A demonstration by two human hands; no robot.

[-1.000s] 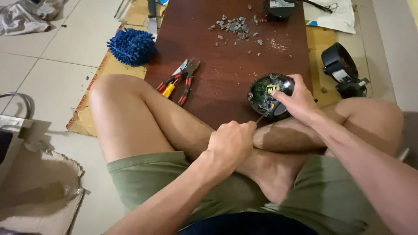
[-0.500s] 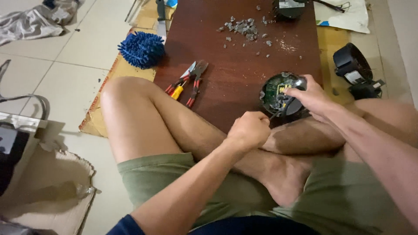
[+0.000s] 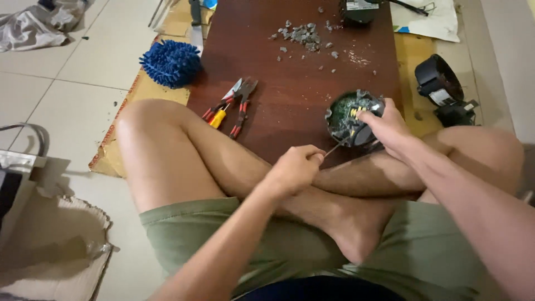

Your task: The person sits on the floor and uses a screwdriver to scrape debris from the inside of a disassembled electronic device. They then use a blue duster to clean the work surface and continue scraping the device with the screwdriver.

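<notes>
A round black housing with a green circuit board inside (image 3: 350, 116) rests at the near edge of a dark wooden board (image 3: 295, 67), just above my crossed legs. My right hand (image 3: 385, 125) grips its right side, thumb over the rim. My left hand (image 3: 294, 167) is closed on a thin metal tool (image 3: 336, 147) whose tip points into the lower left of the housing. Both forearms reach over my knees.
Red-handled pliers and a red-and-yellow tool (image 3: 231, 106) lie left on the board. Grey debris bits (image 3: 304, 34) are scattered at its far end. A blue fluffy mitt (image 3: 171, 62) sits on cardboard at left. A black round part (image 3: 443, 89) lies right.
My left hand has risen from my shin toward the housing, and the thin tool's tip now points into it. The right hand stays on the housing. The camera has shifted slightly.
</notes>
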